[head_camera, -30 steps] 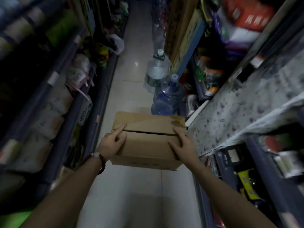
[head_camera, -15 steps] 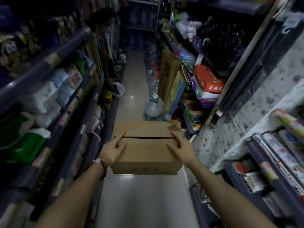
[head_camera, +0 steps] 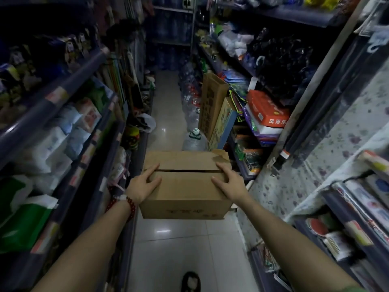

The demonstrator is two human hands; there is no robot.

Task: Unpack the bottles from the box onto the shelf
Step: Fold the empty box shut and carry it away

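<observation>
A brown cardboard box [head_camera: 185,186] hangs in mid-air in front of me over the aisle floor, its top flaps folded down with a narrow dark slit between them. My left hand [head_camera: 142,185] grips its left side, fingers spread over the top flap. My right hand [head_camera: 229,182] grips its right side the same way. The bottles inside are hidden by the flaps. Shelves [head_camera: 90,62] packed with goods run along both sides.
The narrow tiled aisle [head_camera: 168,98] runs ahead. A large water jug [head_camera: 194,141] stands on the floor past the box, more jugs behind it. A tall cardboard carton [head_camera: 212,104] leans against the right-hand shelving. My shoe [head_camera: 190,281] shows at the bottom.
My view has lifted from the floor toward the far aisle, and I have moved forward past the nearest blue jug. Both hands keep the same hold on the box.
</observation>
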